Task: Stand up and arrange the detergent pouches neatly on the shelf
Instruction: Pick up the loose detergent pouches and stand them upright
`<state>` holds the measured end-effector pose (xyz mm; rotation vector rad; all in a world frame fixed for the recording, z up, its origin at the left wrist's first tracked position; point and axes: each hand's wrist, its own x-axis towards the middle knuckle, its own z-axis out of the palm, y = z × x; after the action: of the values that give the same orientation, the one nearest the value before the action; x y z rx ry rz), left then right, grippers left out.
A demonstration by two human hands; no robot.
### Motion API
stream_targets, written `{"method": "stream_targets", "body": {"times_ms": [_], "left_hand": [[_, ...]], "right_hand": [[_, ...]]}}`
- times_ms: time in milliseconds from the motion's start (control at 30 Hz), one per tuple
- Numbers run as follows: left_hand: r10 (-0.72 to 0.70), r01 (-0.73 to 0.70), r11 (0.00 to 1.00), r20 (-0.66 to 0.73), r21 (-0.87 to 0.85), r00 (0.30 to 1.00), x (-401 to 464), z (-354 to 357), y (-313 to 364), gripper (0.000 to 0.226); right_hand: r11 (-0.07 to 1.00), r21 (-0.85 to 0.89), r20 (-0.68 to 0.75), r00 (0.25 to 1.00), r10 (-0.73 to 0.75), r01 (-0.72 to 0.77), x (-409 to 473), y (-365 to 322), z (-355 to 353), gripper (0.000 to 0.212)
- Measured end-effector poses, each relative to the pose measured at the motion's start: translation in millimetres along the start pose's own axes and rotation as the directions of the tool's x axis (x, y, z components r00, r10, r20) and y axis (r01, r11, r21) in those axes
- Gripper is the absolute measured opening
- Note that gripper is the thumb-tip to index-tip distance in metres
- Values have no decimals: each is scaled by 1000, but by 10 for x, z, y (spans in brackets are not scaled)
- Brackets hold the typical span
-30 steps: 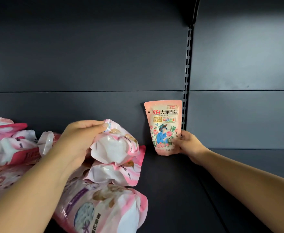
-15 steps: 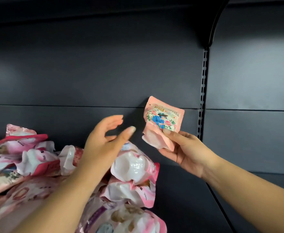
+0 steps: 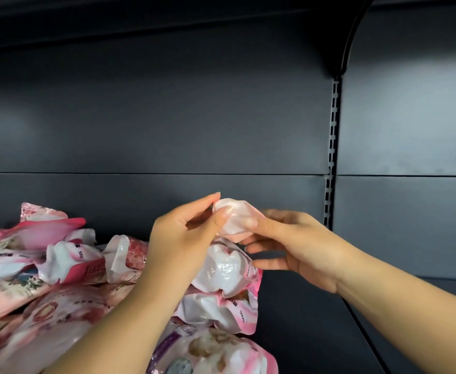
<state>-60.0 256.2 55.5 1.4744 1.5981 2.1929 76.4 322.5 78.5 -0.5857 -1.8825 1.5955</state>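
A small pink detergent pouch (image 3: 236, 215) is held in the air above the shelf, turned so its pale bottom faces me. My left hand (image 3: 186, 236) pinches its left side with thumb and fingers. My right hand (image 3: 289, 247) grips it from the right and underneath. Below them lies a heap of pink and white pouches (image 3: 67, 282), all lying flat or crumpled across the left half of the dark shelf board (image 3: 307, 327). One white-bottomed pouch (image 3: 221, 268) sits directly under my hands.
The dark back panel (image 3: 167, 117) rises behind the heap. A slotted metal upright (image 3: 332, 157) divides this bay from the one on the right. The shelf board to the right of the heap is bare.
My right hand lifted the small pouch from standing on the shelf and tipped it over. My left hand let go of a pouch in the heap and came across to grip the small one.
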Motion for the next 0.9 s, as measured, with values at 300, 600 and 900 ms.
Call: {"method": "stream_targets", "body": {"times_ms": [300,600,900], "left_hand": [[-231,247,925,89,-288,969,50,-43,83,25],[-213,240,939,132,-244,968,97,-135,175,6],[16,-49,905,81,423,997,117,-263,233,9]], "right_hand": [[998,-21,-144,987,-66,63,-46,-75,60,25],[988,-131,-109,990,-93,79,-98,-275,-87,28],[981,-188,-124,989,-82,57,-54,-280,-158,16]]}}
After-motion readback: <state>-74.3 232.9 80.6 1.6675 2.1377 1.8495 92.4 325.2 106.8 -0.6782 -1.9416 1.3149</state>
